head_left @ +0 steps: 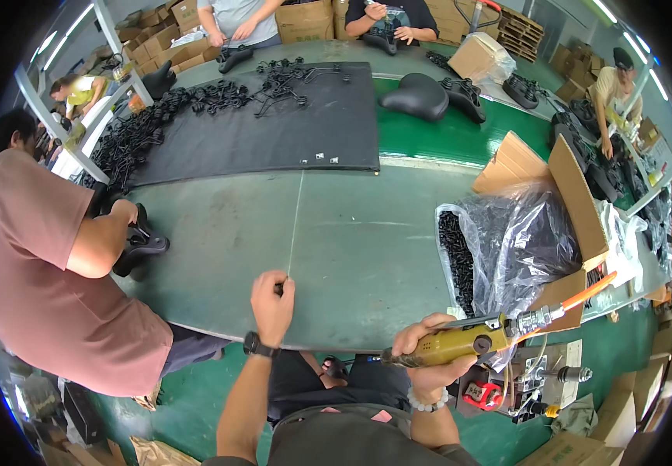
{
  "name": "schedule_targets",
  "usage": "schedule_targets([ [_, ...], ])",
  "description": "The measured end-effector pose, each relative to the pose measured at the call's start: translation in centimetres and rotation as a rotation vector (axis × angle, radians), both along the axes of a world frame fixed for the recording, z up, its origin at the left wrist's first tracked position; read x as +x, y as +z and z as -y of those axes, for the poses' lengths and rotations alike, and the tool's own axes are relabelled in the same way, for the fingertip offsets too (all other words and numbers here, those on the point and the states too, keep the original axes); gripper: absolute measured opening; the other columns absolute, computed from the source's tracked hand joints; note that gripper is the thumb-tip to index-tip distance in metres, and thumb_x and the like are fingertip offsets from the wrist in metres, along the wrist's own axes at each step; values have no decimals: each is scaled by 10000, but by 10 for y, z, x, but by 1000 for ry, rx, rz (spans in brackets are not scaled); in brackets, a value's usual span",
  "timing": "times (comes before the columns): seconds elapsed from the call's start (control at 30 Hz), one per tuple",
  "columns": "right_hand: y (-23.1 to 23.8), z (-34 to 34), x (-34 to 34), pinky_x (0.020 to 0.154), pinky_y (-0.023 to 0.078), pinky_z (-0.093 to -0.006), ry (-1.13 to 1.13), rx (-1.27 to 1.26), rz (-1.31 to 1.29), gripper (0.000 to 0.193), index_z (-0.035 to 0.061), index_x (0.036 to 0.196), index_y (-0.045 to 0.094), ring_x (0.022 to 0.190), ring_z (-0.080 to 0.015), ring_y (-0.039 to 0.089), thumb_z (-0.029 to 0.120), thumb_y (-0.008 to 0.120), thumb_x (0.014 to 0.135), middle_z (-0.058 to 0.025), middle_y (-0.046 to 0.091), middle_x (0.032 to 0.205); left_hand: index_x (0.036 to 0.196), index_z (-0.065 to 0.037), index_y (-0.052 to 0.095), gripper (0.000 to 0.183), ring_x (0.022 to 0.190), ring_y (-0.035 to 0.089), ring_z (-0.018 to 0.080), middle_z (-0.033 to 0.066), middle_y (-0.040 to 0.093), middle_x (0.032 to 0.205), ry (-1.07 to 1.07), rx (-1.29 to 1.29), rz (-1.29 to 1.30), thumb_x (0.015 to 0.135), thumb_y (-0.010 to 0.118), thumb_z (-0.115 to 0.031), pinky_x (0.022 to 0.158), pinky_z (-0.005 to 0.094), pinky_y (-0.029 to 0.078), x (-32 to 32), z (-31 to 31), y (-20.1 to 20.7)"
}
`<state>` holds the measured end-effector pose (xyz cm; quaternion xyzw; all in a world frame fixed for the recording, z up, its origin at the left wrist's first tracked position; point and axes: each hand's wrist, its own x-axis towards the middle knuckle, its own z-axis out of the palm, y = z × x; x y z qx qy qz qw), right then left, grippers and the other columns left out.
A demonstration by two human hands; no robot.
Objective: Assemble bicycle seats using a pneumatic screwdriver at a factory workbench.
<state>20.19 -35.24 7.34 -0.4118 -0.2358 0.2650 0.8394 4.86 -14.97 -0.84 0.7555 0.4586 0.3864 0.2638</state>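
My left hand is closed above the green tabletop, with a watch on its wrist. Between its fingers shows a small black piece, too small to name. At the table's front edge my right hand is wrapped round a yellow-green air screwdriver. The tool lies almost level, its metal fitting and orange hose running off to the upper right. Just beyond it, a clear plastic bag in an open cardboard box spills small black screws.
A black mat bears tangled black wire parts. A black saddle rests on the green belt. At left a co-worker handles a dark saddle; others work across the table. A metal fixture stands below right.
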Motion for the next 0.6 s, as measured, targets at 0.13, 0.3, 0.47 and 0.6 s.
schedule_targets([
  [0.13, -2, -7, -8, 518, 461, -369, -84, 117, 35, 912, 48, 1075, 443, 516, -246, 522, 883, 350, 718, -112, 538, 635, 1017, -31, 588, 116, 818, 608, 133, 82, 652, 984, -248, -974, 764, 931, 574, -107, 723, 267, 505, 14, 58, 10],
  [0.3, -11, -20, -11, 605, 497, -403, -124, 361, 187, 872, 33, 1149, 435, 642, -268, 583, 811, 423, 753, -135, 585, 763, 1058, -27, 579, 141, 901, 627, 162, 96, 625, 1042, -311, -1424, 1108, 953, 545, -114, 790, 283, 532, 25, 112, 21],
  [0.47, -11, -18, -15, 587, 481, -384, -165, 375, 143, 866, 33, 1137, 444, 624, -264, 575, 810, 433, 756, -122, 580, 749, 1044, -5, 576, 148, 938, 623, 146, 95, 626, 1053, -438, -1528, 1190, 966, 526, -121, 831, 247, 529, 25, 119, 22],
  [0.6, -6, -20, -17, 572, 465, -366, -225, 301, 74, 879, 40, 1117, 447, 584, -243, 554, 839, 389, 754, -101, 563, 705, 1046, 3, 589, 177, 929, 627, 143, 83, 637, 1051, -404, -1519, 1187, 964, 541, -146, 775, 229, 530, 20, 124, 23],
])
